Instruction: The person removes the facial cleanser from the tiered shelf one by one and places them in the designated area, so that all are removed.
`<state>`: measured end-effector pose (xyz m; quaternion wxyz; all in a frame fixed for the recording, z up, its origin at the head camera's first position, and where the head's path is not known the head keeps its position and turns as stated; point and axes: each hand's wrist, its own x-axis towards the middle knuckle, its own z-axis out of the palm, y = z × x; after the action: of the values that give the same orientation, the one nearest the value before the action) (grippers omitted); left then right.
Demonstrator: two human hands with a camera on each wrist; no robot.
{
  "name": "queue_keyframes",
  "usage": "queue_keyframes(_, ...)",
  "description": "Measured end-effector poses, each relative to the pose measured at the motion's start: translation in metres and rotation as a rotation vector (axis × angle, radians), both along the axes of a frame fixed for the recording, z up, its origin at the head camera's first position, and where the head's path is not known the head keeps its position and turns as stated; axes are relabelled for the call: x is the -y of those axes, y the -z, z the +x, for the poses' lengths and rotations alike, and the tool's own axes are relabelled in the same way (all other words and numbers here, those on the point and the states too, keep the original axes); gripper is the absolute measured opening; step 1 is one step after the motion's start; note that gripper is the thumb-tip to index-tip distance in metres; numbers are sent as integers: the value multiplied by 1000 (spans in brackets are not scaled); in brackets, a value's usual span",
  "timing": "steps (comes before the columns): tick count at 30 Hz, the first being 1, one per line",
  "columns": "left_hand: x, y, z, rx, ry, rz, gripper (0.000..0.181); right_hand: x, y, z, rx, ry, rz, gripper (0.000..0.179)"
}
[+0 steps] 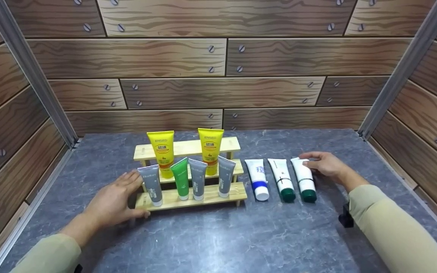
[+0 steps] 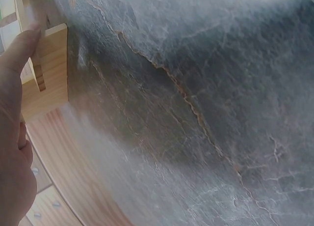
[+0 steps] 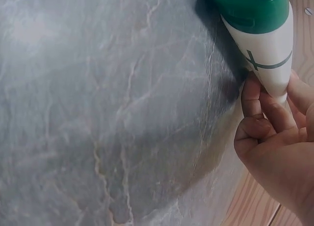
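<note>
left hand [image 1: 114, 203]: fingers straight, touching wooden rack [image 1: 203, 197] | right hand [image 1: 324, 165]: pinching green-capped tube [image 1: 304, 179]

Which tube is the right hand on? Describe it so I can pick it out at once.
Start at the wooden stepped rack on the grey stone-look table; to its right three white tubes lie flat in a row. The right hand pinches the crimped end of the rightmost tube. Like the middle tube it has a green cap, unlike the blue-capped tube, and it lies farthest from the rack.

yellow tubes [image 1: 161, 151] | grey tubes [image 1: 152, 184] | green tube [image 1: 181, 176] | white tube, green cap [image 1: 305, 178] | grey marbled tabletop [image 1: 241, 235]
</note>
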<state>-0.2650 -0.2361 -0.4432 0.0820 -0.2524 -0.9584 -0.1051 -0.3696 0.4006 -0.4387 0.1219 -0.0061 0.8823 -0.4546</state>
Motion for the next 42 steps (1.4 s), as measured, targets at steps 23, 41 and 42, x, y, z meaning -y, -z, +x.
queue_keyframes(23,0,-2,1,4,0,4,104,1,3,3,-30,50,31,57)
queue_keyframes(41,1,-1,1,-19,6,-1,104,-4,5,3,-49,44,13,61)
queue_keyframes(42,1,0,1,-22,7,-5,104,-4,5,3,-44,41,15,63)
